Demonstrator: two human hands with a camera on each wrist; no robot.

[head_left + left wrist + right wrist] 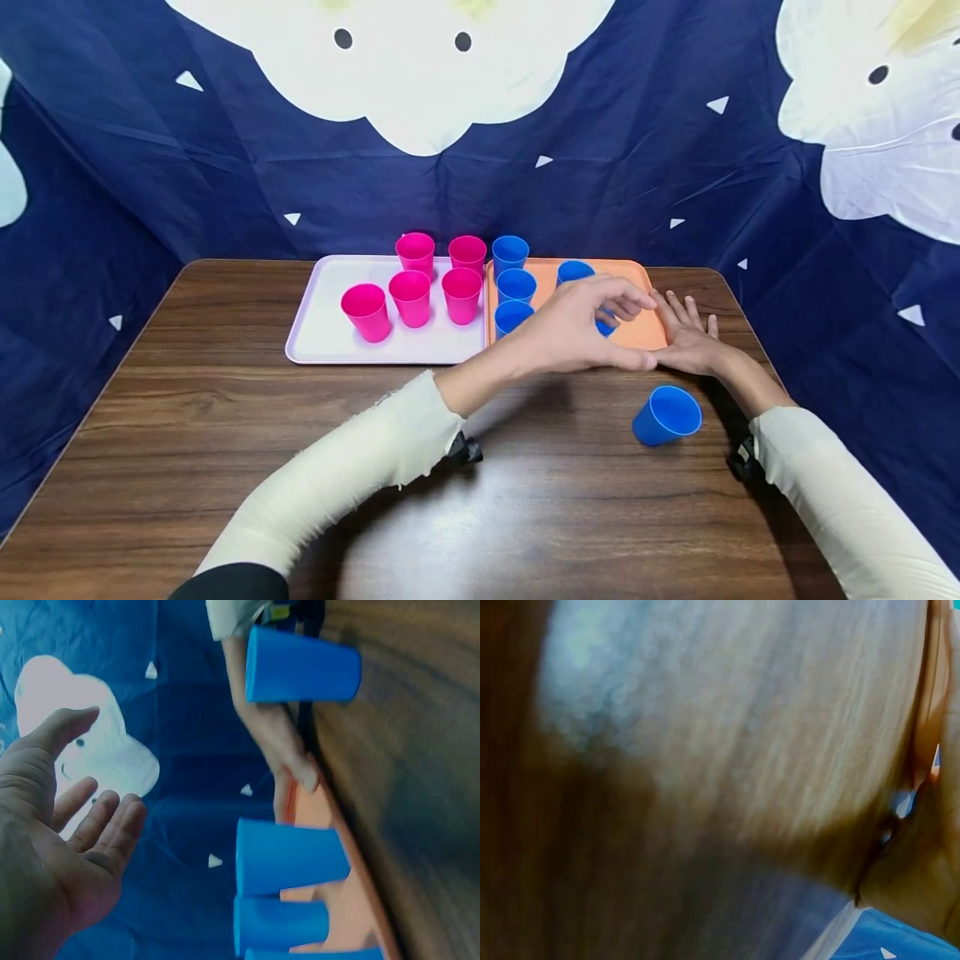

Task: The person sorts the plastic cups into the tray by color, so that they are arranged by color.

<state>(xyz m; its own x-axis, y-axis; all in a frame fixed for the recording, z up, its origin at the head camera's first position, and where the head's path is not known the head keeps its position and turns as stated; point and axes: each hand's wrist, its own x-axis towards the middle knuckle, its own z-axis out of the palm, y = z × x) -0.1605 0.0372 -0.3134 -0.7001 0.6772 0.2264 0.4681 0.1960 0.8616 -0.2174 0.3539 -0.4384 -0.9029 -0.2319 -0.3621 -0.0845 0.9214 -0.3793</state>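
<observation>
My left hand (pixel 581 325) hovers over the orange tray (pixel 630 273), fingers loosely bent and thumb apart. It holds nothing, as the left wrist view also shows. The right hand (pixel 690 346) rests at the tray's right edge with fingers spread and fairly straight, thumb near the front corner. Several blue cups (pixel 516 287) stand upright on the orange tray, some partly hidden behind the left hand. A single blue cup (pixel 666 418) stands on the table in front of the tray, close to the right forearm.
A pale lilac tray (pixel 318 337) adjoins the orange one on the left, holding several upright pink cups (pixel 414 302). Both trays lie near the back of the wooden table (pixel 187 400). A dark blue cloth (pixel 637 142) with clouds hangs behind and along both sides.
</observation>
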